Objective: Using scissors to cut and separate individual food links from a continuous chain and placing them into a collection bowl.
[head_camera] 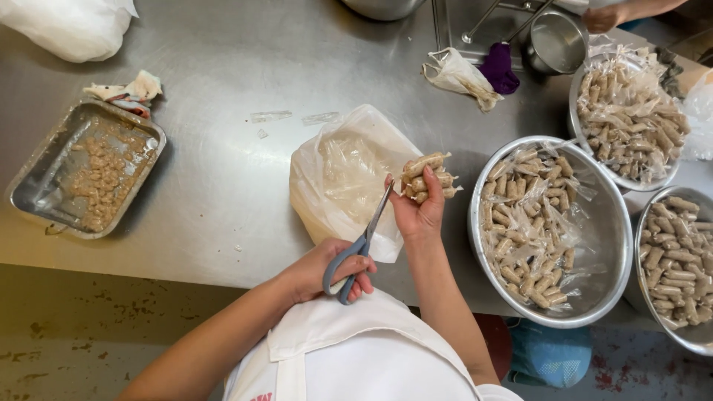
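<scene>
On the steel desk (223, 171) a crumpled plastic bag (342, 178) lies just behind the hands, a tray (44, 186) of crumbs sits far left, and three bowls (601, 289) of wrapped rolls crowd the right. The right hand (420, 212) grips a bundle (428, 177) of pale, plastic-wrapped rolls above the desk; the left hand (323, 271) grasps blue-handled scissors (364, 241), blades seemingly touching the bundle's wrap.

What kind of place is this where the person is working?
Probably a commercial kitchen or small food-processing workshop. The work surface is a stainless steel table, several large metal bowls hold many small plastic-wrapped sausages, and the right hand holds a bundle of them while the left hand works scissors.
</scene>
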